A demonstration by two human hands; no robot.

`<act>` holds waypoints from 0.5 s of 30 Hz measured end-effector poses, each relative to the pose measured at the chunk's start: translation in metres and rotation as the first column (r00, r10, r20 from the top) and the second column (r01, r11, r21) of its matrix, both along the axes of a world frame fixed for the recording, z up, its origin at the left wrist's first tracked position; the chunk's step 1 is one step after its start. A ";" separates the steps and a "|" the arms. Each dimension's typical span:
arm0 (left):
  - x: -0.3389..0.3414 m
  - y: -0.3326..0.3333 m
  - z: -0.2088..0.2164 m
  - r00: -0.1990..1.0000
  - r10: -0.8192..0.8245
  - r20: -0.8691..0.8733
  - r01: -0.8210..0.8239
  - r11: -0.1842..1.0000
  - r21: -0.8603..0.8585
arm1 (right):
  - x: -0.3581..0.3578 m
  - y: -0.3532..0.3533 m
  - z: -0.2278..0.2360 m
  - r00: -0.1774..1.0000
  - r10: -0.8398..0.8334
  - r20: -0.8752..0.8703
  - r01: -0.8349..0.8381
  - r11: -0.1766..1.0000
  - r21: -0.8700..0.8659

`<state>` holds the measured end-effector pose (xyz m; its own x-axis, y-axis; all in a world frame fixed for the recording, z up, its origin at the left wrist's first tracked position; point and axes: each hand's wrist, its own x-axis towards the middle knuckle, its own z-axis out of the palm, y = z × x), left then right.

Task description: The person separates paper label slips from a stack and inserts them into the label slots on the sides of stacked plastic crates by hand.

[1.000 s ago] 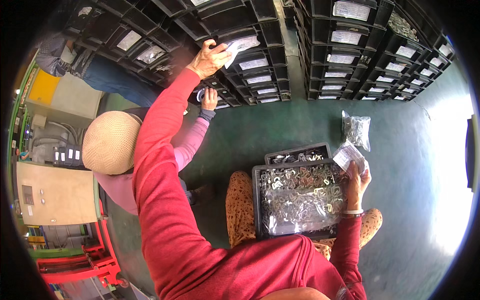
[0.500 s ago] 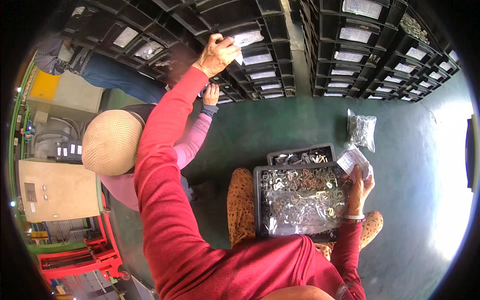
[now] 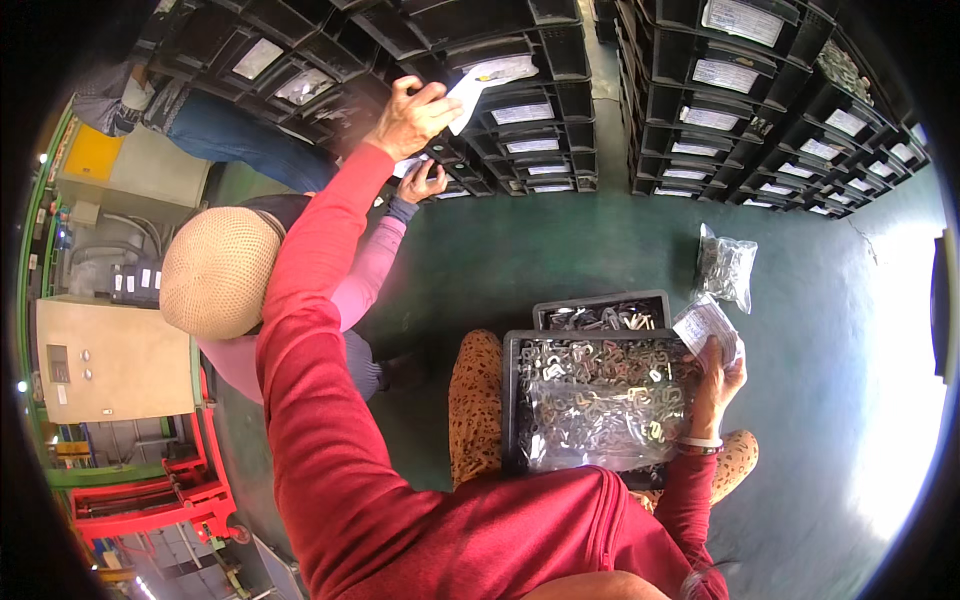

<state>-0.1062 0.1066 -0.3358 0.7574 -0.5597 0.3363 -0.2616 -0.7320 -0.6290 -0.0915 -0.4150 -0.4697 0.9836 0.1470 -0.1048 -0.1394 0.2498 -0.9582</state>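
My left hand (image 3: 408, 122), 11 o'clock: fingers curled, pinching white paper (image 3: 464, 102) at a black crate (image 3: 560, 62). My right hand (image 3: 722, 380), 4 o'clock: closed on papers (image 3: 704, 324), parts bin's (image 3: 511, 400) 2 o'clock corner.

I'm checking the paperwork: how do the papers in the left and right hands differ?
The plain paper in the left hand shows no print; the printed paper in the right hand shows lines.
The plain paper is by a stacked crate; the printed paper, by the parts crate.
Both are whitish.
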 end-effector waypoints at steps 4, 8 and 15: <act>-0.004 -0.005 0.003 1.000 -0.020 -0.016 0.021 0.998 0.062 | 0.000 0.001 0.002 1.000 0.004 0.011 -0.004 1.000 -0.017; -0.039 -0.016 -0.015 0.980 -0.065 -0.186 0.068 0.998 0.009 | -0.006 -0.004 0.002 1.000 0.022 0.014 -0.020 0.997 -0.080; -0.044 -0.125 0.011 0.954 -0.066 -0.293 -0.123 0.804 -0.582 | 0.019 0.035 0.073 0.891 0.433 0.138 -0.331 0.826 -0.456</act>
